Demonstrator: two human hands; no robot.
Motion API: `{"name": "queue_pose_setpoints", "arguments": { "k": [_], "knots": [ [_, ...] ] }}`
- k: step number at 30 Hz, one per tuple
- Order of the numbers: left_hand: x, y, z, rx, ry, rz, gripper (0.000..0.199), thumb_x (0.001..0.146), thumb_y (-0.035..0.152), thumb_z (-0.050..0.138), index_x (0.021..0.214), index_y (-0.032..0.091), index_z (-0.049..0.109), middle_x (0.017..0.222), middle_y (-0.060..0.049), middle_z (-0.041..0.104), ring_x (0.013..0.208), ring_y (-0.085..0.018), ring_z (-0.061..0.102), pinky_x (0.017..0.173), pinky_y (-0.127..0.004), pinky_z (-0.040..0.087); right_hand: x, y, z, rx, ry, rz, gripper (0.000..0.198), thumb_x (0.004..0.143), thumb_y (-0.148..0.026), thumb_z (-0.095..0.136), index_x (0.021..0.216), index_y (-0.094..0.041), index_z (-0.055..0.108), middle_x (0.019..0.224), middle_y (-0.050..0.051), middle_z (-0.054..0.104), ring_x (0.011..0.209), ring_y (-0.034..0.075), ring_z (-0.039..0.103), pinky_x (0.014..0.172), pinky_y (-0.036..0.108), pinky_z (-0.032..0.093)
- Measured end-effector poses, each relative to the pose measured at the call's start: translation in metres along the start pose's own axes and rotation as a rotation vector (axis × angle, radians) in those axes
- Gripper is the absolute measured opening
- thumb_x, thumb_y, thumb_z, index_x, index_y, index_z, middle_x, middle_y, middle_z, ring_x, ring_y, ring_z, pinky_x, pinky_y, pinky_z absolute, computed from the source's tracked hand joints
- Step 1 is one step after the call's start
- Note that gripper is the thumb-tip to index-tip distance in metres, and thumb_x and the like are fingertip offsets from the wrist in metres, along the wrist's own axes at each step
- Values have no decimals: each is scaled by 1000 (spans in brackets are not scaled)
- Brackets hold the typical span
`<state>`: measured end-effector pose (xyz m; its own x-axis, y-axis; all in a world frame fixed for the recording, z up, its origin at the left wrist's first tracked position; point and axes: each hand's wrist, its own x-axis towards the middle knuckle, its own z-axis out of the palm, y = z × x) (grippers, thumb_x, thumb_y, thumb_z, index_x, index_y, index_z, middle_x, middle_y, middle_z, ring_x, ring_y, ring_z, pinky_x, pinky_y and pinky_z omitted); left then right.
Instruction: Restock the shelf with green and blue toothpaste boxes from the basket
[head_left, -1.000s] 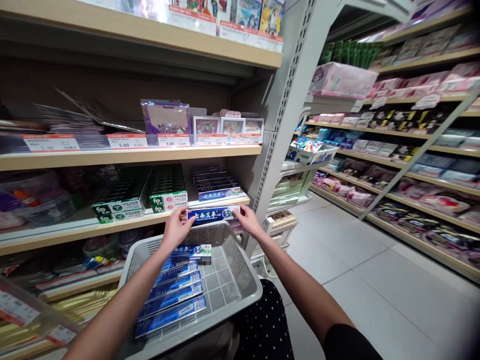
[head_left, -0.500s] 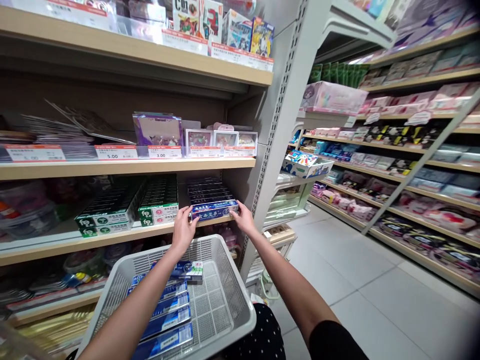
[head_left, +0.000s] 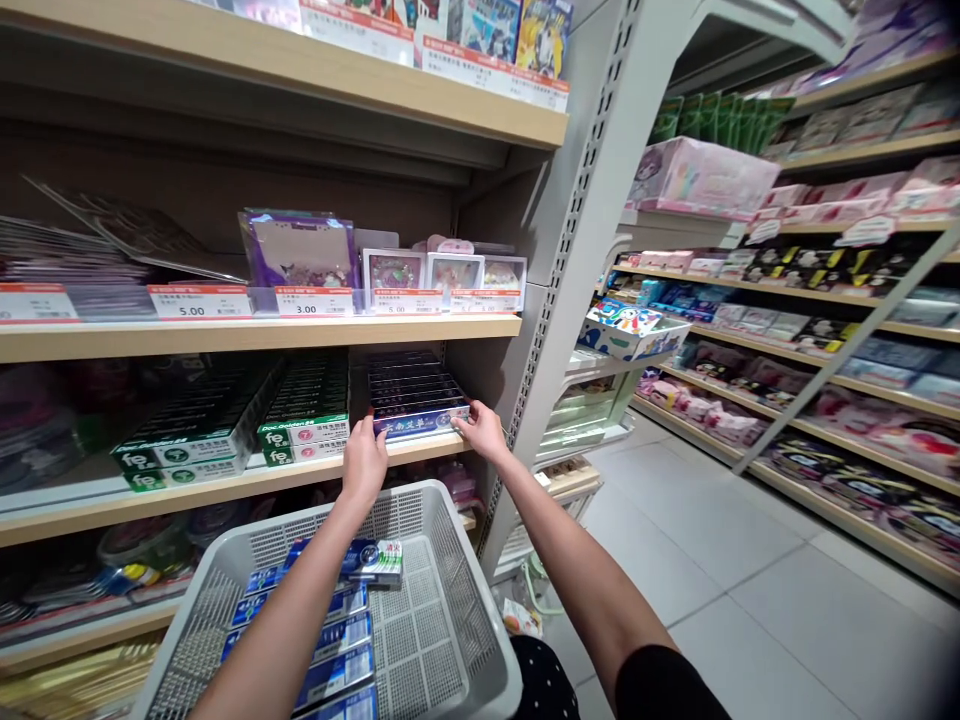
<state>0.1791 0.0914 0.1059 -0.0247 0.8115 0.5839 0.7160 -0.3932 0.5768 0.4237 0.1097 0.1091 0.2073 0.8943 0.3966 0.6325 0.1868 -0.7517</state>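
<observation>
On the lower shelf (head_left: 420, 447), a row of dark blue toothpaste boxes (head_left: 416, 424) runs back from the front edge. My left hand (head_left: 365, 458) grips the row's left front end, its thumb against the front box. At the opposite end, my right hand (head_left: 480, 430) presses the right side with thumb and fingers. Below my forearms sits a grey plastic basket (head_left: 480, 605) holding several blue toothpaste boxes (head_left: 341, 640); one blue and white box (head_left: 382, 562) lies across the others. My left forearm covers part of them.
Left of the row stand green and white toothpaste boxes (head_left: 304, 437) in two groups. A wooden shelf edge (head_left: 262, 342) with price tags runs above my hands. A grey slotted upright (head_left: 570, 270) rises on the right, beside a tiled aisle (head_left: 720, 570) and stocked shelves.
The blue box that stuck up at the row's front now sits level with the others, and the front looks straighter. Both hands stay at its ends; the view has shifted slightly closer.
</observation>
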Motion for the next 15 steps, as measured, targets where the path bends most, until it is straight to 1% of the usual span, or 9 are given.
{"name": "queue_pose_setpoints", "arguments": {
  "k": [4,7,11,13,15],
  "knots": [
    [4,-2,4,32,14,-24,37,91,26,42,123,13,54,104,-17,60,101,-32,60,87,-44,50,8,1,2,-12,19,21,50,74,-33,70,120,-16,60,102,8,70,83,20,64,78,31,51],
    [4,-2,6,34,25,-18,37,92,27,42,125,14,52,107,-16,58,103,-32,59,89,-44,49,6,-1,3,15,25,20,50,76,-31,68,123,-17,58,103,8,71,83,19,65,79,31,51],
    [2,1,2,30,-11,-30,42,92,28,42,131,13,47,115,-18,55,111,-33,57,94,-45,47,-3,-10,6,-25,29,32,47,79,-30,65,124,-19,57,107,9,69,94,22,65,86,34,50],
    [-1,3,-2,18,-56,-22,49,92,29,43,137,11,41,121,-20,53,115,-35,55,95,-47,46,-11,-16,9,-70,82,59,49,80,-29,64,127,-18,55,115,12,66,103,24,63,93,37,48],
    [-8,3,-8,-12,-99,14,58,91,30,45,144,9,31,131,-23,49,123,-37,50,98,-49,44,-24,-21,13,-70,149,62,57,81,-28,63,134,-16,48,128,14,59,114,26,58,101,40,44]
  ]
}}
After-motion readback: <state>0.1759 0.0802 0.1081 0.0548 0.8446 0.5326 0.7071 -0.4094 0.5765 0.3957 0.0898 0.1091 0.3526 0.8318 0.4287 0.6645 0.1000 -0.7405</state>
